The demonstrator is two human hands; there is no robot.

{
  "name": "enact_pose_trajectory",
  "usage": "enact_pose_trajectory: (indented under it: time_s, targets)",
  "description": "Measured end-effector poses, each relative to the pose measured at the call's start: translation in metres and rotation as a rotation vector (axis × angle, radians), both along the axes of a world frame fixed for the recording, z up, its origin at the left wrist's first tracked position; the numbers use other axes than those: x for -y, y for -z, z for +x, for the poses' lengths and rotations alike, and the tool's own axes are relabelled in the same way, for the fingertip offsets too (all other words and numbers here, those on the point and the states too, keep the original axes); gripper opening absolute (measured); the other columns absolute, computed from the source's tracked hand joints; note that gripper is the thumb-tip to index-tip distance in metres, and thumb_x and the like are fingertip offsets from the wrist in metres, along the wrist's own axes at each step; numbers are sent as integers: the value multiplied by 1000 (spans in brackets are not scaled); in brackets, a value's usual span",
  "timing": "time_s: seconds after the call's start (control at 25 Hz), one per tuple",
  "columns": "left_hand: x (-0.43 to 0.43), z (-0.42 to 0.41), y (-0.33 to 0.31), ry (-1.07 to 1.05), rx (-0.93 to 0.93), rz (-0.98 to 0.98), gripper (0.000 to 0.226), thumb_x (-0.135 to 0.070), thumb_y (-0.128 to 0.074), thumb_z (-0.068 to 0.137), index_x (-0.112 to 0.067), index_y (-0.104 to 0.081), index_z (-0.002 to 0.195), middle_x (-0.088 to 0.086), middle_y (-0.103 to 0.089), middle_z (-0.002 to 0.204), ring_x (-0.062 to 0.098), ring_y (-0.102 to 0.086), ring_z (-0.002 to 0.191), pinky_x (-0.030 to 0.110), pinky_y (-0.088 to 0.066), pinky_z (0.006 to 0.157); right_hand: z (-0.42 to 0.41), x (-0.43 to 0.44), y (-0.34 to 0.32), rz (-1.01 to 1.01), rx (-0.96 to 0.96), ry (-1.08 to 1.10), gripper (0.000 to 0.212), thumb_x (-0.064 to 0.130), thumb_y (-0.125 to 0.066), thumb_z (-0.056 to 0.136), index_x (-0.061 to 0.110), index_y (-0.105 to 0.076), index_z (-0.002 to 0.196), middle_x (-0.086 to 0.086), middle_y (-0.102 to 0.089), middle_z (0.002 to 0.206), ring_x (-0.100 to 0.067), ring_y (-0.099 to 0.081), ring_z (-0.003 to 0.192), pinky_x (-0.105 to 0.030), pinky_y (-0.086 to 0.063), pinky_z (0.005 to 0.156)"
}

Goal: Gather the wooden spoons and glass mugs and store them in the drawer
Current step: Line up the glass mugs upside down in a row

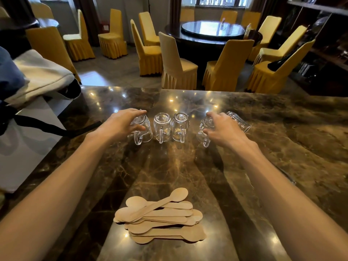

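Several glass mugs stand upside down in a row on the dark marble counter (282,147). My left hand (120,123) grips the leftmost mug (144,131) from above. Two mugs (162,127) (180,127) stand untouched in the middle. My right hand (224,129) holds a mug (204,129) that is tilted, and another mug (240,121) lies tipped behind that hand. A pile of flat wooden spoons (160,217) lies near the counter's front edge, between my forearms. No drawer is in view.
A bag with a black strap (47,127) and folded cloth (41,72) sit at the counter's left end. Beyond the counter stand yellow-covered chairs (177,66) around a round dark table (212,31). Shelving (329,44) runs along the right.
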State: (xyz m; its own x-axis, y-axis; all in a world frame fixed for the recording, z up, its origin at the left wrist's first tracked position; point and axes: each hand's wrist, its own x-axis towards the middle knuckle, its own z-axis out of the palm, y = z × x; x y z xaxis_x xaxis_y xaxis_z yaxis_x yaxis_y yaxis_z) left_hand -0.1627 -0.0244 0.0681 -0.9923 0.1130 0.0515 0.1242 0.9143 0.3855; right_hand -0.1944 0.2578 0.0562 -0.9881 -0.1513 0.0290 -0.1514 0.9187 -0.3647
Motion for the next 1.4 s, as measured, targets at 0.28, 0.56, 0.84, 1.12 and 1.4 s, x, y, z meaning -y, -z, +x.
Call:
enact_pose_trajectory:
  time_s: [0.28, 0.56, 0.84, 1.12, 1.4]
  targets:
    - [-7, -10, -8, 23, 33, -67, 61, -30, -61, 86, -24, -37, 142, 2, -41, 146, 23, -39, 132, 38, -35, 104, -12, 6, -4, 33, -19, -36, 56, 27, -61, 88, 20, -39, 139, -17, -46, 135, -35, -47, 121, -43, -41, 97]
    - [-16, -15, -13, 36, 64, -30, 59, -22, -61, 87, -20, -39, 142, 3, -42, 145, 23, -45, 127, 33, -36, 100, -22, 14, -2, 61, 19, -78, 52, 28, -60, 88, 20, -41, 136, -16, -47, 132, -35, -48, 117, -43, -43, 93]
    - [-18, -21, -14, 50, 73, -71, 60, -26, -62, 86, -21, -38, 142, 1, -42, 145, 23, -47, 125, 32, -36, 99, -30, 16, 0, 104, 25, -84, 50, 28, -58, 88, 19, -43, 135, -17, -47, 130, -38, -49, 116, -43, -44, 91]
    - [-8, -27, -4, 41, 105, -85, 67, -36, -61, 85, -27, -30, 145, -2, -37, 148, 20, -48, 123, 32, -37, 99, -34, 16, 1, 83, 0, -106, 57, 34, -59, 86, 24, -39, 138, -14, -51, 131, -34, -52, 115, -43, -45, 90]
    - [29, -27, 21, -244, -223, 235, 40, -37, -47, 94, -18, -51, 129, 9, -55, 129, 19, -54, 110, 35, -43, 93, -34, -28, 1, -240, -228, 109, 45, 45, -54, 89, 18, -56, 125, -5, -65, 117, -21, -60, 102, -33, -46, 83]
